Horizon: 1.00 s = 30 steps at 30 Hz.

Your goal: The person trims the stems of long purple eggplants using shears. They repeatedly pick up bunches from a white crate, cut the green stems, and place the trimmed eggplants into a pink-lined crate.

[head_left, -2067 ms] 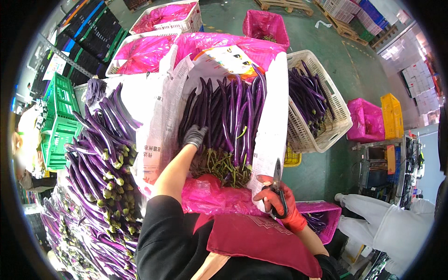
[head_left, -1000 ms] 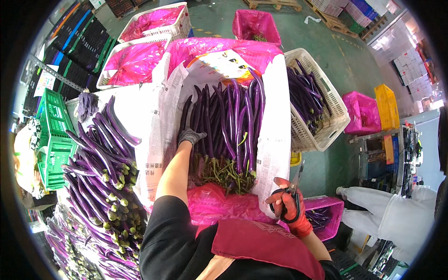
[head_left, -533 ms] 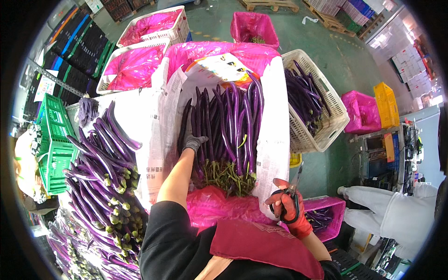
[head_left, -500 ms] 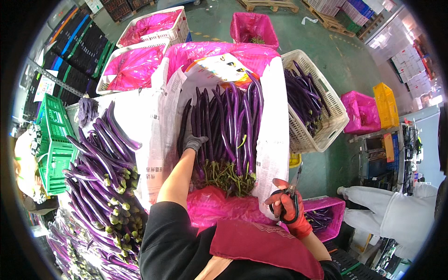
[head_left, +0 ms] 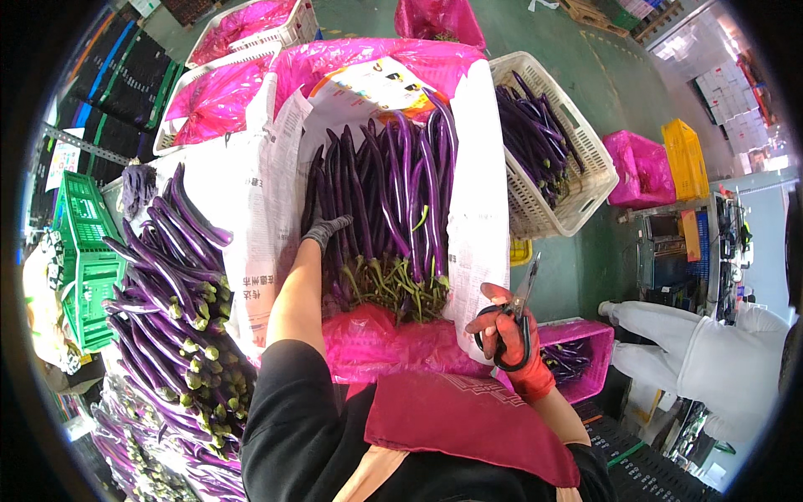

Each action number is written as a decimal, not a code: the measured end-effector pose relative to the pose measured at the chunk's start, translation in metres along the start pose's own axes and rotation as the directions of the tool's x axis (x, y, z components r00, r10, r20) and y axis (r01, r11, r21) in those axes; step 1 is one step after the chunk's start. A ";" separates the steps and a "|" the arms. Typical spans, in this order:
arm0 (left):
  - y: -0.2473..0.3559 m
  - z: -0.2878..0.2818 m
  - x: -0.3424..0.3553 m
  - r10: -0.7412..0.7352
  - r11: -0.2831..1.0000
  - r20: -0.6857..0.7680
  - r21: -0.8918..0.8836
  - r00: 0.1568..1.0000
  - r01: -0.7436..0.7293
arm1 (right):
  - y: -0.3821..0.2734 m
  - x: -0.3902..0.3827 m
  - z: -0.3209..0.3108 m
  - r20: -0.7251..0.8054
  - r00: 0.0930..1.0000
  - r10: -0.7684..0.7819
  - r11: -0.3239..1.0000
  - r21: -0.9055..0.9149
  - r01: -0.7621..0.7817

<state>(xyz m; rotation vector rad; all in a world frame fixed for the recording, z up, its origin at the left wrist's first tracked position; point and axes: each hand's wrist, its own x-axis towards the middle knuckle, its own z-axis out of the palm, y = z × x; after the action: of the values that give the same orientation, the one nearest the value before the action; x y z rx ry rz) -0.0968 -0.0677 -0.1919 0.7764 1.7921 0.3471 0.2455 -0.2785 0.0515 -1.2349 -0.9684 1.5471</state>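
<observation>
Long purple eggplants [head_left: 389, 184] lie side by side in a box lined with printed paper [head_left: 481, 251], stem ends toward me. My left hand [head_left: 326, 229], in a grey glove, rests on the eggplants at the box's left side, its fingers stretched out over them. In a red glove, my right hand [head_left: 512, 343] grips black-handled scissors [head_left: 525, 289] just outside the box's near right corner. The scissors' blades point up and away from me. Pink plastic film [head_left: 393, 347] covers the box's near side. A heap of eggplants [head_left: 167, 326] lies to the left.
Beyond the box's right side stands a cream crate [head_left: 598, 180] of eggplants. A pink crate [head_left: 594, 360] with eggplants is near my right arm. Green crates [head_left: 84, 251] stand at the left, with a grey glove [head_left: 138, 184] nearby. A person in white [head_left: 711, 368] is at the right.
The whole view has shifted, so the scene sits higher and slightly left. My left hand has slid a little toward the stem ends, its fingers straighter. My right hand still holds the scissors.
</observation>
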 end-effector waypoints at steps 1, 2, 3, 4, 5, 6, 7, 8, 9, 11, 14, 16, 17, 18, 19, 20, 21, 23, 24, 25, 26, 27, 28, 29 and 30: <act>0.009 -0.002 -0.015 -0.002 1.000 -0.007 0.018 1.000 0.002 | -0.003 0.000 0.002 -0.012 1.000 -0.002 0.999 -0.042 0.001; 0.012 -0.002 -0.022 -0.004 0.999 -0.013 0.036 1.000 0.005 | -0.005 0.000 0.004 -0.023 1.000 -0.004 0.996 -0.084 0.002; 0.008 -0.006 -0.012 -0.133 0.991 0.127 0.016 0.983 0.132 | -0.007 -0.002 0.006 -0.048 0.999 0.021 0.999 -0.041 -0.023; 0.011 -0.005 -0.018 -0.128 0.992 0.127 0.000 0.984 0.129 | -0.008 -0.002 0.007 -0.051 0.999 0.017 0.999 -0.036 -0.019; 0.020 -0.005 -0.027 -0.118 0.992 0.125 -0.017 0.985 0.121 | -0.009 -0.001 0.007 -0.053 0.999 0.009 0.999 -0.031 -0.011; 0.025 -0.004 -0.033 -0.109 0.993 0.123 -0.033 0.986 0.114 | -0.010 0.000 0.008 -0.056 0.998 0.000 1.000 -0.026 -0.002; 0.030 -0.002 -0.034 -0.154 0.986 0.093 -0.044 0.984 0.159 | -0.011 0.001 0.008 -0.039 0.999 -0.020 0.997 -0.069 0.017; 0.031 -0.002 -0.039 -0.085 0.984 0.152 -0.139 0.985 0.107 | -0.011 0.002 0.007 -0.021 0.999 -0.039 0.993 -0.111 0.036; 0.031 -0.002 -0.047 -0.011 0.970 0.203 -0.236 0.979 0.060 | -0.012 0.002 0.007 -0.003 0.998 -0.057 0.987 -0.154 0.056; 0.045 0.000 -0.069 0.016 0.876 0.290 -0.465 0.957 0.126 | -0.009 0.004 0.001 0.076 0.993 -0.088 0.974 -0.201 0.102; 0.065 -0.003 -0.106 0.006 0.791 0.409 -0.561 0.913 0.246 | -0.008 0.005 -0.005 0.123 0.991 -0.051 0.978 -0.197 0.075; 0.066 -0.005 -0.127 0.120 0.796 0.416 -0.583 0.901 0.163 | -0.010 0.005 -0.001 0.088 0.992 -0.091 0.979 -0.176 0.106; 0.069 -0.004 -0.140 0.169 0.766 0.397 -0.628 0.902 0.133 | -0.009 0.004 0.005 0.020 0.996 -0.088 0.995 -0.041 0.088; 0.073 -0.006 -0.156 0.217 0.733 0.375 -0.672 0.901 0.104 | -0.011 0.004 0.002 0.048 0.999 -0.005 0.999 0.053 0.002; 0.076 -0.009 -0.171 0.249 0.723 0.371 -0.686 0.895 0.083 | -0.003 0.004 -0.003 0.054 0.998 -0.027 0.999 -0.017 0.028; 0.079 -0.012 -0.183 0.280 0.713 0.371 -0.698 0.885 0.067 | -0.004 0.004 -0.002 0.057 0.998 0.004 0.999 0.048 -0.007; 0.080 -0.015 -0.194 0.269 0.685 0.388 -0.720 0.882 0.108 | -0.007 0.004 -0.001 0.060 0.998 0.036 0.993 0.114 -0.042; 0.087 -0.019 -0.208 0.359 0.737 0.358 -0.676 0.862 -0.026 | -0.008 0.002 0.003 0.051 0.995 0.083 0.975 0.204 -0.092; 0.090 -0.020 -0.210 0.434 0.769 0.311 -0.617 0.846 -0.168 | -0.008 0.002 0.004 0.043 0.994 0.101 0.967 0.232 -0.108; 0.093 -0.019 -0.212 0.502 0.744 0.247 -0.612 0.829 -0.268 | -0.008 0.004 0.003 0.053 0.992 0.115 0.971 0.207 -0.124; 0.096 -0.019 -0.216 0.539 0.737 0.259 -0.606 0.802 -0.300 | -0.010 0.004 0.005 0.054 0.990 0.129 0.977 0.164 -0.136; 0.102 -0.020 -0.223 0.580 0.711 0.270 -0.628 0.769 -0.316 | -0.008 0.007 0.005 0.083 0.993 0.080 0.988 0.124 -0.089; 0.111 -0.019 -0.233 0.621 0.686 0.287 -0.649 0.730 -0.329 | -0.005 0.012 0.004 0.106 0.994 0.030 0.996 0.083 -0.038; 0.119 -0.016 -0.238 0.625 0.683 0.268 -0.643 0.733 -0.348 | -0.007 0.019 0.006 0.095 0.995 -0.038 0.999 -0.007 0.039; 0.124 -0.010 -0.240 0.635 0.672 0.223 -0.631 0.740 -0.386 | -0.010 0.027 0.009 0.095 0.990 -0.105 0.988 -0.099 0.115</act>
<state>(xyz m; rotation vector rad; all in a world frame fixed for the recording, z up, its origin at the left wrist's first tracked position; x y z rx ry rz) -0.0199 -0.1320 0.0596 0.8556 0.9271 0.9603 0.2354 -0.2499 0.0551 -1.1713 -1.1696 1.4913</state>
